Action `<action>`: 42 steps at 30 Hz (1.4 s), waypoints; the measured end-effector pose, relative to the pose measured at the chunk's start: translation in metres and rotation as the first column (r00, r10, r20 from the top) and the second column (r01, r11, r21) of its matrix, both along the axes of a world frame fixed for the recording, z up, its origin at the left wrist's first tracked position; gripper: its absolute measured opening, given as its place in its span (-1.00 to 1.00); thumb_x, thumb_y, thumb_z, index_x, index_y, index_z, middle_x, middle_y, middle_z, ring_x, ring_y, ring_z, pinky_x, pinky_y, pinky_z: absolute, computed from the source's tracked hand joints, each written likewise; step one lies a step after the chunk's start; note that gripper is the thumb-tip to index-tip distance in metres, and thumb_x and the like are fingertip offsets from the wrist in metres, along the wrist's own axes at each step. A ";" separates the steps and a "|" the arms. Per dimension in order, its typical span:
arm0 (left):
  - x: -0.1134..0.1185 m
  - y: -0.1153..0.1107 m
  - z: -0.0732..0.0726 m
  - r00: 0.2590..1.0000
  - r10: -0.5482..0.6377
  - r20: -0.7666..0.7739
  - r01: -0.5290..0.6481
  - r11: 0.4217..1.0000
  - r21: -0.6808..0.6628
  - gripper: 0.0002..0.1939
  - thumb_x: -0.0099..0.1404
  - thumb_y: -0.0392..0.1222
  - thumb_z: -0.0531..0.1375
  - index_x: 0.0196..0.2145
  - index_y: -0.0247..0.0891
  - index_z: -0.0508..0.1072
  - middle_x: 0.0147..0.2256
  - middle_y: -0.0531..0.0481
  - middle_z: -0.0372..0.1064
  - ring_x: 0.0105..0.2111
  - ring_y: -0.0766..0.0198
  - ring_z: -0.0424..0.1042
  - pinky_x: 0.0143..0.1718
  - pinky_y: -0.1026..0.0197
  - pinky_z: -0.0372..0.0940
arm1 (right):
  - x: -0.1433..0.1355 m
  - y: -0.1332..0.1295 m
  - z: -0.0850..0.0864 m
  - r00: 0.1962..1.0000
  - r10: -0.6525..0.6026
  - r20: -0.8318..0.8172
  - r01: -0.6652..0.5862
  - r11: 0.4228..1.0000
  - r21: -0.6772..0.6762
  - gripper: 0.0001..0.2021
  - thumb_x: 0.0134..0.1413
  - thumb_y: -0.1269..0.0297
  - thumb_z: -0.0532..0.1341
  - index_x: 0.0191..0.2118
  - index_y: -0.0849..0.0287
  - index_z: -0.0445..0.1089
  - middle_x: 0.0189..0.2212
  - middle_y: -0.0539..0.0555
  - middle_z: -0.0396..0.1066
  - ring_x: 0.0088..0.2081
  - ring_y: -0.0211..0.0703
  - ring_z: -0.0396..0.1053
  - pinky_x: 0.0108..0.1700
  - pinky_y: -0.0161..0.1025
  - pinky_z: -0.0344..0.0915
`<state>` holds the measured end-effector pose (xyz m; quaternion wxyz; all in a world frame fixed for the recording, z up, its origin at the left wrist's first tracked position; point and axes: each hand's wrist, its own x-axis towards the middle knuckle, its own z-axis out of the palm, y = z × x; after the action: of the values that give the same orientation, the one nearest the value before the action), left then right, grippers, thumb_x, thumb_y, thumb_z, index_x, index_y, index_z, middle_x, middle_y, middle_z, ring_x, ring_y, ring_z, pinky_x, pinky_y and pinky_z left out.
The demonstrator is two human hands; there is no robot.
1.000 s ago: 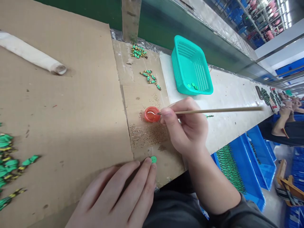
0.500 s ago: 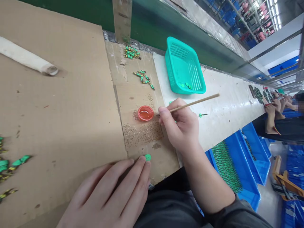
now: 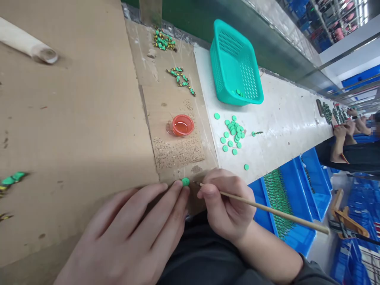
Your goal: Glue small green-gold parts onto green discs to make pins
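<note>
While the left hand [image 3: 127, 233] presses its fingertips at the green disc [image 3: 185, 182], seemingly to steady it, the right hand [image 3: 228, 202] pinches the thin stick [image 3: 267, 208], tip beside it, probably for precision.

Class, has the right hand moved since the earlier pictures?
Yes: judged against the red cup, the right hand has moved away, toward the person's body.

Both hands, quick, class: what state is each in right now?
Left hand: fingertips at a green disc; grip cannot be told.
Right hand: closed, holding a thin stick.
</note>
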<state>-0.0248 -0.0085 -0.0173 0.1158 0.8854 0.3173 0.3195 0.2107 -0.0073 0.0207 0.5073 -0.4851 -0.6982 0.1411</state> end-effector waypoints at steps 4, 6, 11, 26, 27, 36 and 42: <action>0.002 0.001 0.002 1.000 0.001 0.004 -0.001 1.000 -0.005 -0.64 0.76 -0.20 0.22 0.36 -0.17 0.68 0.37 -0.06 0.68 0.38 -0.11 0.60 0.53 -0.21 0.36 | 0.004 0.002 0.000 0.998 0.046 0.030 -0.045 0.998 -0.035 -0.83 0.62 0.42 0.36 -0.10 0.02 0.45 -0.38 -0.03 0.57 -0.42 -0.18 0.53 -0.37 -0.22 0.59; 0.002 0.001 0.002 1.000 -0.005 -0.005 0.005 1.000 0.006 -0.64 0.76 -0.20 0.23 0.36 -0.20 0.68 0.37 -0.08 0.68 0.38 -0.12 0.59 0.55 -0.23 0.35 | 0.004 0.002 0.001 0.998 0.060 0.027 -0.059 0.997 -0.046 -0.82 0.60 0.43 0.38 -0.11 0.03 0.45 -0.38 -0.02 0.58 -0.42 -0.18 0.53 -0.37 -0.22 0.60; 0.002 0.000 0.000 0.999 -0.003 -0.032 0.004 1.000 0.030 -0.62 0.75 -0.20 0.23 0.37 -0.19 0.69 0.41 -0.09 0.65 0.39 -0.14 0.60 0.48 -0.25 0.42 | 0.003 0.002 0.001 0.997 0.069 0.041 -0.067 0.997 -0.048 -0.84 0.63 0.40 0.37 -0.09 0.01 0.47 -0.37 -0.03 0.58 -0.41 -0.17 0.55 -0.37 -0.21 0.62; 0.001 0.001 0.002 1.000 -0.001 -0.031 0.002 0.999 0.033 -0.63 0.74 -0.19 0.26 0.37 -0.17 0.69 0.41 -0.07 0.65 0.37 -0.13 0.61 0.46 -0.25 0.46 | 0.003 0.003 0.001 0.996 0.085 0.026 -0.084 0.996 -0.040 -0.84 0.64 0.41 0.37 -0.09 0.02 0.47 -0.39 -0.04 0.57 -0.43 -0.18 0.54 -0.38 -0.21 0.61; 0.002 0.001 0.002 0.999 0.004 -0.034 -0.003 0.999 0.032 -0.64 0.74 -0.19 0.25 0.35 -0.15 0.71 0.42 -0.05 0.65 0.37 -0.11 0.61 0.45 -0.24 0.47 | 0.003 0.004 0.001 0.997 0.071 -0.003 -0.071 0.997 -0.021 -0.86 0.65 0.39 0.36 -0.06 0.01 0.48 -0.39 -0.04 0.57 -0.43 -0.17 0.54 -0.38 -0.21 0.62; 0.003 0.003 0.000 0.999 0.024 -0.035 -0.022 0.999 0.048 -0.63 0.72 -0.21 0.28 0.36 -0.14 0.71 0.40 -0.04 0.66 0.33 -0.09 0.62 0.43 -0.19 0.46 | 0.008 0.063 0.023 0.992 -0.122 -0.021 0.122 0.992 0.018 -0.74 0.72 0.20 0.40 -0.16 -0.03 0.45 -0.36 -0.09 0.44 -0.40 -0.21 0.47 -0.30 -0.15 0.48; 0.008 0.005 0.000 1.000 0.015 0.025 -0.016 0.999 0.041 -0.68 0.75 -0.19 0.27 0.30 -0.25 0.72 0.33 -0.09 0.70 0.28 -0.08 0.59 0.55 -0.18 0.28 | 0.003 0.113 0.017 0.994 -0.041 0.099 0.036 0.998 0.052 -0.67 0.76 0.21 0.33 -0.21 0.02 0.38 -0.35 -0.14 0.32 -0.38 -0.33 0.39 -0.27 -0.27 0.41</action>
<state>-0.0169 -0.0032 -0.0169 0.0990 0.8809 0.3162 0.3379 0.2137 0.1055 0.0379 0.4865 -0.4922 -0.7163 0.0893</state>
